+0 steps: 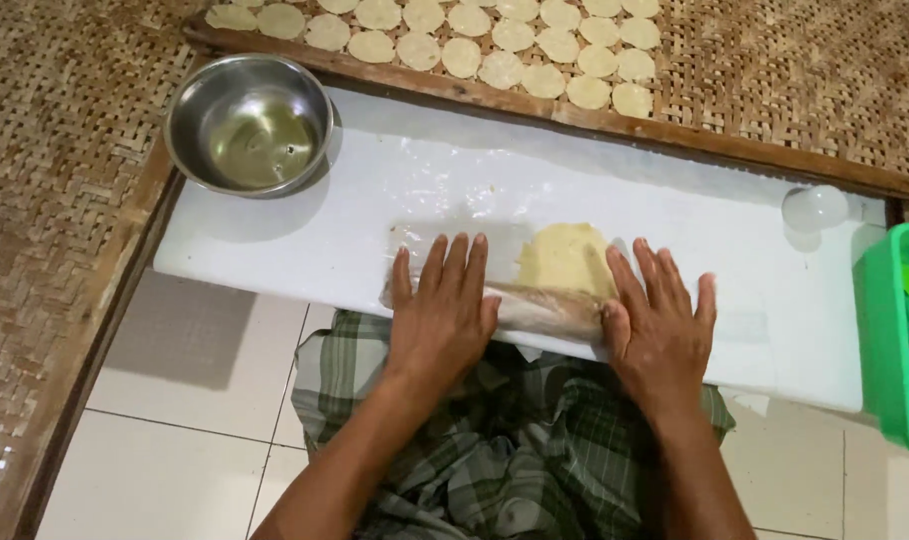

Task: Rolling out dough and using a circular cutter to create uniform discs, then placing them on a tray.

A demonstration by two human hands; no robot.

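Note:
A long rolling pin (544, 308) wrapped in clear plastic lies across the near edge of a white board (304, 235). My left hand (444, 315) lies flat on its left part, fingers spread. My right hand (662, 325) presses flat on its right end. Beyond the pin, between my hands, a pale yellow sheet of dough (566, 258) is spread under clear plastic film (414, 238). Neither hand grips anything.
A steel bowl (248, 125) holding a little liquid sits at the board's far left corner. Several round dough discs (494, 40) lie on a woven bamboo tray beyond a wooden frame. A clear round lid (814, 207) and a green plastic basket (889, 340) are at the right.

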